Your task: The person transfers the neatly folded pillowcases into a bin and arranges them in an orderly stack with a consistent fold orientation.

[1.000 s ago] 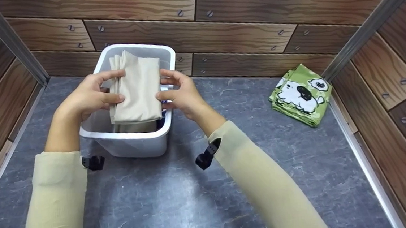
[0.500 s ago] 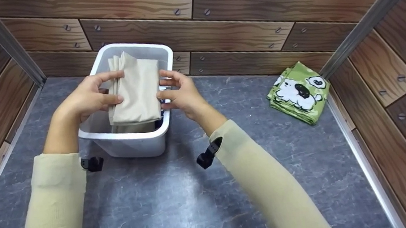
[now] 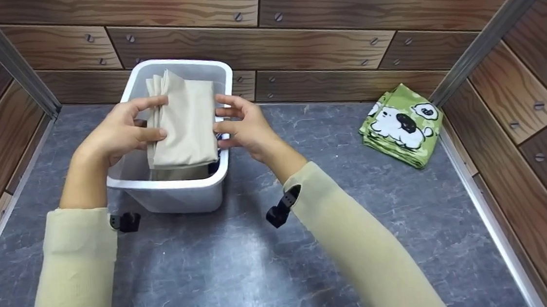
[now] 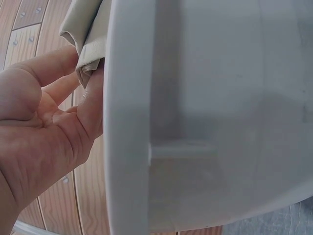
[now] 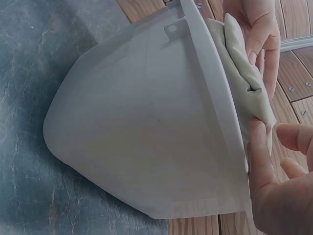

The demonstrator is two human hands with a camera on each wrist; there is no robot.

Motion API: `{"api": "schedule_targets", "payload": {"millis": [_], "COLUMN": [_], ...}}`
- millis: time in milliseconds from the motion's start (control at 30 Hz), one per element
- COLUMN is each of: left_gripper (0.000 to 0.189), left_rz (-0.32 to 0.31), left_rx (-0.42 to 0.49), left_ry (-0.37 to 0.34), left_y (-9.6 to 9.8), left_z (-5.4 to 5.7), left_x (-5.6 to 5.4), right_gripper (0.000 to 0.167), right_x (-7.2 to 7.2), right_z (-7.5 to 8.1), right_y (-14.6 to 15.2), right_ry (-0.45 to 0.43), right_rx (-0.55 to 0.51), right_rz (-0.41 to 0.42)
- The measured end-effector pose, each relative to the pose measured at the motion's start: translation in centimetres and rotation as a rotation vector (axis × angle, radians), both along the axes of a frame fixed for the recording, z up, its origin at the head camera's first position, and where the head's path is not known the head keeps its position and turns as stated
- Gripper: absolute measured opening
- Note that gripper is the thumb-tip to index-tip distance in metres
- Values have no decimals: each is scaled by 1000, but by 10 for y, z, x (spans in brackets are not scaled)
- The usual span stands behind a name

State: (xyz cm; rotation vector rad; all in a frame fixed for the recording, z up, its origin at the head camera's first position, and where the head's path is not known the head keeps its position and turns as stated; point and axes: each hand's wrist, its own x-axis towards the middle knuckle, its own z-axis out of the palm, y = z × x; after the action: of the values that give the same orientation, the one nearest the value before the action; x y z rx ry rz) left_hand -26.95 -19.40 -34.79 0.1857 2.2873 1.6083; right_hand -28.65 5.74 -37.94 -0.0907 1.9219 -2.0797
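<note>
A folded beige cloth (image 3: 187,121) lies slanted in the mouth of a white plastic bin (image 3: 182,199), its layered edges toward the left. My left hand (image 3: 118,131) holds that layered side, thumb and index finger on top and other fingers underneath. In the left wrist view, the cloth (image 4: 93,41) sits between the fingers just past the bin rim. My right hand (image 3: 247,126) is at the cloth's right edge with its fingers spread. The right wrist view has one digit touching the cloth (image 5: 242,73) while other fingers stand apart.
More beige fabric (image 3: 182,173) and something dark blue (image 3: 214,167) show inside the bin under the cloth. A folded green cloth with a cartoon animal print (image 3: 403,126) lies by the right wall. Wood-patterned panels (image 3: 323,47) enclose the grey marbled floor.
The right thumb has slid slightly off the cloth's right edge. The left hand, cloth and bin keep their positions; the head view has shifted a little.
</note>
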Motion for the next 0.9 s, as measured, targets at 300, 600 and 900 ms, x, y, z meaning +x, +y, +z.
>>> {"api": "schedule_targets", "payload": {"millis": [300, 600, 900], "left_gripper": [70, 71, 71], "left_rz": [18, 45, 64], "left_rx": [-28, 1, -20], "left_ry": [15, 63, 81], "left_y": [-6, -6, -7], "left_z": [-1, -6, -5], "left_x": [1, -1, -2], "right_gripper": [64, 62, 61], "right_x": [-1, -2, -2], "right_z": [1, 2, 6], "right_y": [-4, -7, -6], "right_ry": [-4, 3, 4], "right_rx": [-15, -14, -27], "right_rz": [23, 21, 33]}}
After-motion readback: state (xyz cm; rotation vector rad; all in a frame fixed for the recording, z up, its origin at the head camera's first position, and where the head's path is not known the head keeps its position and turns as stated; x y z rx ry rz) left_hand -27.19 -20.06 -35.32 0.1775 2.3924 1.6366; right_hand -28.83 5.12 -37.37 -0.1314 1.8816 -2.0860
